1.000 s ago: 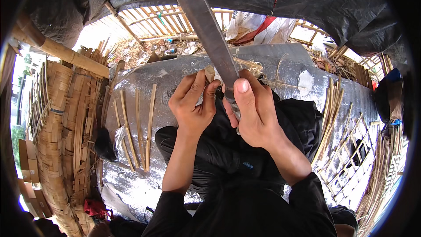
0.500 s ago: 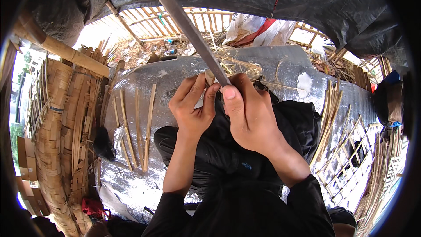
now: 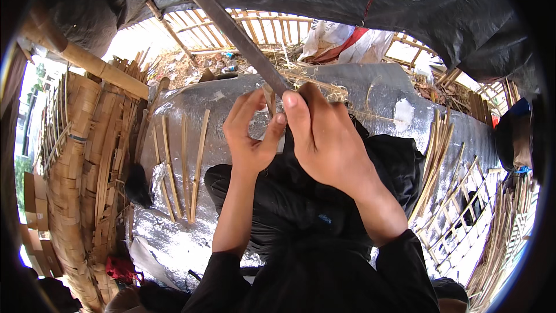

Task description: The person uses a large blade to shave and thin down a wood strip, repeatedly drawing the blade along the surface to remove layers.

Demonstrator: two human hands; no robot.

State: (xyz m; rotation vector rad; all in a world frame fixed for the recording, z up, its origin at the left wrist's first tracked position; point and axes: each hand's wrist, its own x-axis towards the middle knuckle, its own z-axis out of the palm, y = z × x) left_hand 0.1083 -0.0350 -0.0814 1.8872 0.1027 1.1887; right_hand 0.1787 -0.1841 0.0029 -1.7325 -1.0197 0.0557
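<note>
A long, dark, flat blade-like bar [image 3: 229, 29] slants from the upper left down into my right hand [image 3: 330, 139]. My right fingers are closed round its lower end, with the thumb laid along the top. Just beside it, my left hand [image 3: 250, 133] is closed on a short pale bamboo piece [image 3: 269, 99], thumb and fingers curled about it. The bar's lower end meets the bamboo between my hands, though my fingers hide the contact. Thin shavings [image 3: 324, 84] lie just beyond my hands.
Several bamboo strips [image 3: 200, 165] lie on the silvery sheet [image 3: 191, 249] to my left, with another bundle [image 3: 434, 162] at right. A bamboo lattice [image 3: 460, 214] lies at lower right. Woven bamboo panels [image 3: 75, 197] stand at left. Dark tarpaulin [image 3: 428, 11] hangs overhead.
The bar and my right hand have shifted up and to the left. My left thumb and fingers have spread slightly apart around the bamboo piece.
</note>
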